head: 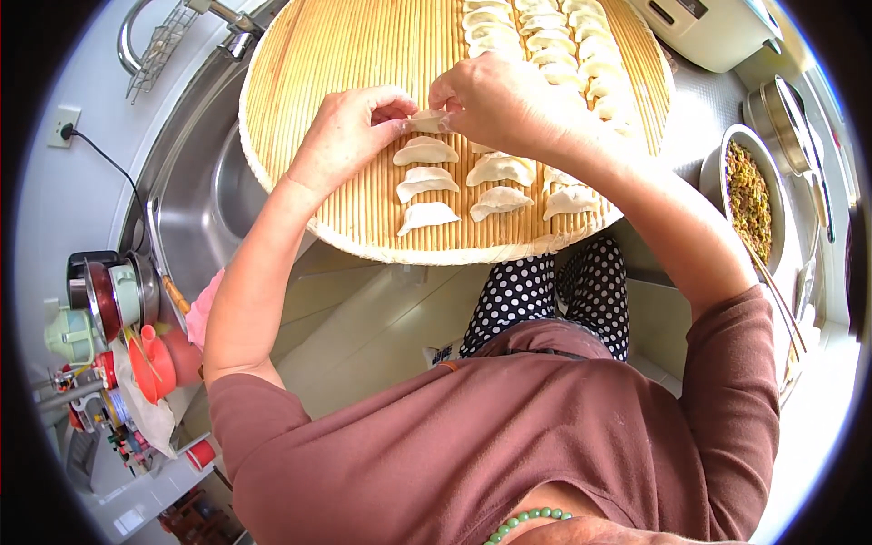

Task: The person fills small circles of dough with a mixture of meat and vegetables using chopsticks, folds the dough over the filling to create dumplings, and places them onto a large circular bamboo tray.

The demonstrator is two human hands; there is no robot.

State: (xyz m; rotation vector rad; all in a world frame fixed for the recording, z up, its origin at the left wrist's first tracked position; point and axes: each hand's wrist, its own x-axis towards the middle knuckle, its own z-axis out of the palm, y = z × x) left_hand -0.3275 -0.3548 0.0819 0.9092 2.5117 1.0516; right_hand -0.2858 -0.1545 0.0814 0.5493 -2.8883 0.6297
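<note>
A pale dumpling (pixel 428 122) is held at its two ends between my left hand (pixel 351 133) and my right hand (pixel 501 102), low over a round tray of thin slats (pixel 327 61). Thumb and fingers of each hand pinch it. Directly below it, a short column of dumplings (pixel 426 151) lies on the tray. To the right are more dumplings (pixel 501 201), and long rows of them (pixel 548 41) run to the tray's far side. My right hand and forearm hide part of these rows.
A steel sink (pixel 184 177) and faucet (pixel 235 34) lie left of the tray. On the right counter stand a metal bowl (pixel 712 170) of chopped filling (pixel 747 197), stacked steel pans (pixel 776 129) and a white appliance (pixel 722 34). Pots (pixel 126 293) and a red plastic vessel (pixel 151 368) crowd the lower left.
</note>
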